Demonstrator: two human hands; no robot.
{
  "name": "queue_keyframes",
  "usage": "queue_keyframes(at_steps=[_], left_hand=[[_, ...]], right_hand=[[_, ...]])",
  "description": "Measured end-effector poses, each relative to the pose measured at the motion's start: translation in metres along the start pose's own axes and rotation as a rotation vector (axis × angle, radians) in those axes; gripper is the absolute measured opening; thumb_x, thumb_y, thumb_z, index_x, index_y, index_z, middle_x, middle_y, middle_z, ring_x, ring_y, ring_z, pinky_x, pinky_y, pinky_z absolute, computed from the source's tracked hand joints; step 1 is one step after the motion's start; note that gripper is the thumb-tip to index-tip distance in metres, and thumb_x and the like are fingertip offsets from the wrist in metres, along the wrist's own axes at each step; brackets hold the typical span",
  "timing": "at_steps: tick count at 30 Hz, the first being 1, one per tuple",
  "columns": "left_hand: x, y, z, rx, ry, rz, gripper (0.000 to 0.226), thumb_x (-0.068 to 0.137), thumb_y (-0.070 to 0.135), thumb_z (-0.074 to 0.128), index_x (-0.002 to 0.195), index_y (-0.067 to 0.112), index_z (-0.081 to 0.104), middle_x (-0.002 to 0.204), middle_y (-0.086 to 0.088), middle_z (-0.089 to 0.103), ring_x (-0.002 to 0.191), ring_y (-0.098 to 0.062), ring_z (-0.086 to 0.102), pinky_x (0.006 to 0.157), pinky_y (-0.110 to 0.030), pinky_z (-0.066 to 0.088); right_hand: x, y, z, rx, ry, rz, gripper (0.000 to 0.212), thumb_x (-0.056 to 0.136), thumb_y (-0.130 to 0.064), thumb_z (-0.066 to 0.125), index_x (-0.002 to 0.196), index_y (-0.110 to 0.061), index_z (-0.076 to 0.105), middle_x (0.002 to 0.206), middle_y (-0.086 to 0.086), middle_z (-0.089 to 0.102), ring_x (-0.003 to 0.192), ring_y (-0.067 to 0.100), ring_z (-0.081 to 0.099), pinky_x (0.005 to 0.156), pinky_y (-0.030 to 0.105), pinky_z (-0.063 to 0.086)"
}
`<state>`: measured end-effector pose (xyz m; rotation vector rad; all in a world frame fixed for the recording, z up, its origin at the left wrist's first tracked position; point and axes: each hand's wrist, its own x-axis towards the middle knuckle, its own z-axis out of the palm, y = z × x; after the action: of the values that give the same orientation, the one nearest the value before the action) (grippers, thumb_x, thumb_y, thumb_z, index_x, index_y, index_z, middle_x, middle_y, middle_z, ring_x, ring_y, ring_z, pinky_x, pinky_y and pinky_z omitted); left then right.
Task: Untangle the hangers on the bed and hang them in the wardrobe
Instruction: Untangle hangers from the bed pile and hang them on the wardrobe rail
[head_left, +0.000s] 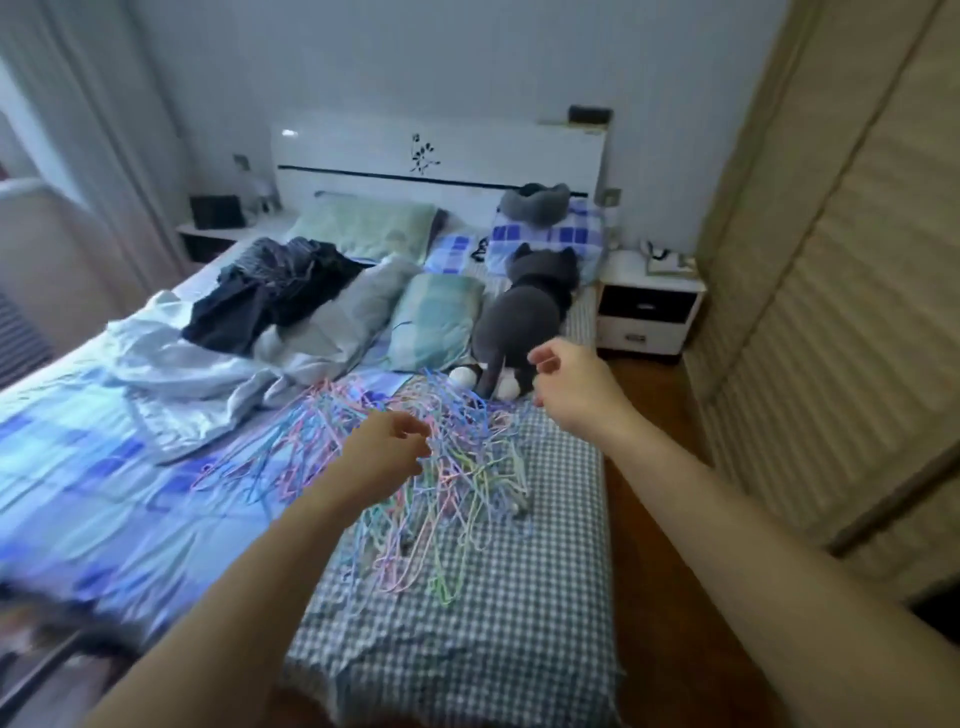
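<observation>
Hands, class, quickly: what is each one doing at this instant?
Left hand: fingers loosely curled over the hanger pile; whether it grips one cannot be told.
Right hand: open, loosely curled, holding nothing.

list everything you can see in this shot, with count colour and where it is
hangers: too tangled to count, pastel pink, blue and green, piled on the bed's checked cover
bed: one, blue checked cover, white headboard
plush cat: one, grey, beyond the pile
pillows: several, green and blue check, by the headboard
dark clothes: one heap, on the crumpled duvet
nightstand: one, white and black, right of the bed
wardrobe: beige doors shut, far right
left hand: over the pile, fingers loosely curled
right hand: above the pile's far edge, holding nothing visible
</observation>
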<state>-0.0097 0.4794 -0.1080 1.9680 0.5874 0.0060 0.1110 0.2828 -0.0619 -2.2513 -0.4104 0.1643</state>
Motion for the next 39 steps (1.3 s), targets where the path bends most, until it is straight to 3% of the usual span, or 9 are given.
queue_keyframes(at_steps=[3, 8, 18, 25, 27, 29, 32, 35, 39], left_hand=[[-0.003, -0.086, -0.061, -0.053, -0.017, -0.130, 0.017, 0.092, -0.001, 0.054, 0.100, 0.006, 0.067, 0.087, -0.013, 0.071, 0.063, -0.019, 0.061, 0.044, -0.016, 0.042], [0.011, -0.170, -0.125, -0.078, -0.021, -0.254, 0.018, 0.094, 0.006, 0.052, 0.098, 0.014, 0.068, 0.089, -0.006, 0.074, 0.067, -0.019, 0.067, 0.062, -0.027, 0.044], [0.082, -0.216, -0.125, -0.187, -0.184, -0.419, 0.017, 0.094, 0.007, 0.056, 0.104, 0.011, 0.068, 0.088, -0.007, 0.074, 0.072, -0.022, 0.065, 0.064, -0.031, 0.045], [0.155, -0.227, -0.161, -0.191, -0.082, -0.551, 0.016, 0.094, 0.005, 0.057, 0.102, 0.008, 0.070, 0.083, -0.010, 0.073, 0.070, -0.025, 0.064, 0.066, -0.029, 0.042], [0.177, -0.224, -0.168, -0.205, -0.033, -0.552, 0.016, 0.096, 0.003, 0.054, 0.099, 0.008, 0.069, 0.084, -0.012, 0.074, 0.071, -0.026, 0.064, 0.069, -0.031, 0.044], [0.191, -0.221, -0.169, -0.209, 0.000, -0.575, 0.019, 0.097, 0.002, 0.051, 0.098, 0.008, 0.069, 0.085, -0.013, 0.074, 0.072, -0.027, 0.064, 0.069, -0.032, 0.045], [0.203, -0.219, -0.166, -0.206, -0.042, -0.625, 0.017, 0.097, 0.006, 0.054, 0.099, 0.012, 0.070, 0.091, -0.012, 0.075, 0.075, -0.026, 0.067, 0.073, -0.036, 0.048], [0.221, -0.220, -0.165, -0.187, -0.100, -0.651, 0.015, 0.099, 0.010, 0.054, 0.101, 0.012, 0.069, 0.092, -0.011, 0.074, 0.077, -0.026, 0.066, 0.074, -0.035, 0.048], [0.259, -0.227, -0.170, -0.146, -0.088, -0.653, 0.014, 0.098, 0.009, 0.054, 0.103, 0.010, 0.068, 0.091, -0.012, 0.072, 0.072, -0.025, 0.066, 0.070, -0.035, 0.046]], right_hand=[[-0.005, -0.003, 0.115, 0.026, -0.137, 0.140, 0.015, 0.089, -0.013, 0.054, 0.093, -0.025, 0.062, 0.099, 0.010, 0.069, 0.090, 0.034, 0.069, 0.077, 0.045, 0.058], [-0.014, 0.002, 0.220, 0.047, -0.270, 0.337, 0.012, 0.096, -0.015, 0.053, 0.103, -0.021, 0.061, 0.103, 0.006, 0.067, 0.088, 0.033, 0.070, 0.074, 0.049, 0.058], [0.019, 0.063, 0.274, 0.267, -0.245, 0.637, 0.016, 0.099, -0.006, 0.050, 0.095, -0.013, 0.064, 0.100, 0.012, 0.067, 0.073, 0.022, 0.065, 0.064, 0.036, 0.053], [0.130, 0.113, 0.298, 0.385, -0.110, 0.921, 0.016, 0.098, -0.002, 0.046, 0.098, -0.002, 0.062, 0.082, 0.016, 0.064, 0.057, 0.022, 0.062, 0.051, 0.030, 0.052], [0.178, 0.121, 0.301, 0.248, -0.067, 0.879, 0.018, 0.100, -0.007, 0.044, 0.103, -0.005, 0.061, 0.085, 0.016, 0.067, 0.065, 0.028, 0.068, 0.049, 0.030, 0.052], [0.217, 0.128, 0.298, -0.127, -0.056, 0.728, 0.018, 0.097, -0.010, 0.046, 0.097, -0.007, 0.064, 0.088, 0.015, 0.067, 0.076, 0.032, 0.068, 0.058, 0.033, 0.052], [0.262, 0.141, 0.297, -0.509, -0.135, 0.536, 0.021, 0.097, -0.013, 0.051, 0.110, -0.005, 0.065, 0.114, 0.017, 0.063, 0.098, 0.037, 0.062, 0.074, 0.040, 0.051], [0.291, 0.162, 0.310, -0.684, -0.389, 0.532, 0.038, 0.098, -0.020, 0.053, 0.133, -0.006, 0.056, 0.136, 0.020, 0.054, 0.113, 0.039, 0.058, 0.092, 0.047, 0.051], [0.306, 0.179, 0.331, -0.665, -0.563, 0.594, 0.043, 0.101, -0.023, 0.050, 0.141, -0.006, 0.048, 0.142, 0.021, 0.050, 0.104, 0.037, 0.060, 0.077, 0.043, 0.049]])
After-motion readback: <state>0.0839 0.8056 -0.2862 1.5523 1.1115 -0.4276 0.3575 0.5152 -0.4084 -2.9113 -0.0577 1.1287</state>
